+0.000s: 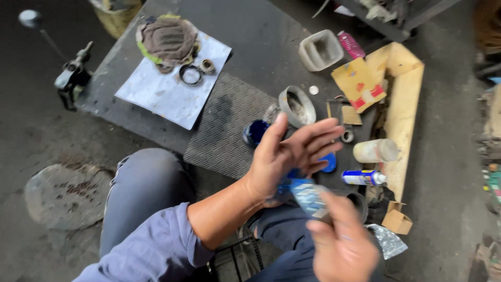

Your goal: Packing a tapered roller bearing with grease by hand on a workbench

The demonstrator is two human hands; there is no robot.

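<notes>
Hands held above the lap, seen from overhead. Left hand (284,159) raised palm-in, fingers (318,137) spread and pointing right toward the clutter on the dark counter (250,36). Small blue-and-white packet (305,194) just below that palm, blurred, long axis slanting from upper left down toward the right hand (342,245). Right hand nearer the packet's lower end, fingers seemingly pinching it, though too blurred to be sure. Blue lid (330,163) and spray can (364,177) just beyond the left fingertips.
</notes>
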